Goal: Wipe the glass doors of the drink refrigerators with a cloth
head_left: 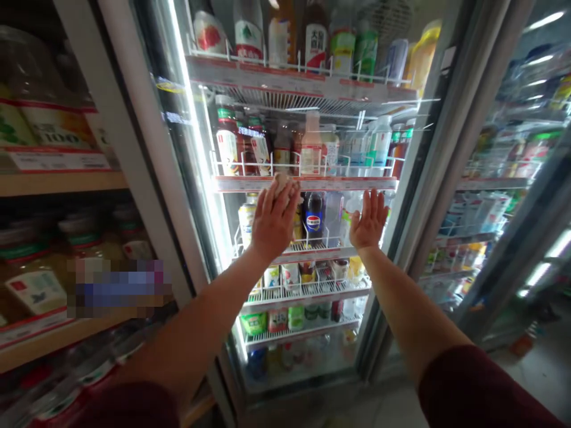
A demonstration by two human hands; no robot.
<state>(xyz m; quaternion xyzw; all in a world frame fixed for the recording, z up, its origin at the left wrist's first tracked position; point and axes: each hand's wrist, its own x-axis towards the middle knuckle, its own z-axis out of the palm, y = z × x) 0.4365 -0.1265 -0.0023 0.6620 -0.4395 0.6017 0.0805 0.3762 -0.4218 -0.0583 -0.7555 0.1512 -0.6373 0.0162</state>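
Observation:
A glass-door drinks fridge [196, 178] stands in front of me, and both my arms reach out to it. My left hand [273, 221] lies with its fingers spread against the glass, pinning a small pale wad [281, 181], perhaps cloth or paper, under the fingertips. My right hand [368, 220] is flat on the glass a little to the right, fingers apart, holding nothing. Behind the glass near my hands are a dark blue-labelled bottle [314, 215] and a can [247, 221] on wire shelves.
Wooden shelves [62, 183] with jars and bottles stand close on the left. A second glass-door fridge [504, 178] stands to the right, with pale floor [546, 371] below it. Red price strips [303, 184] edge the fridge shelves, which hold several bottles and cans.

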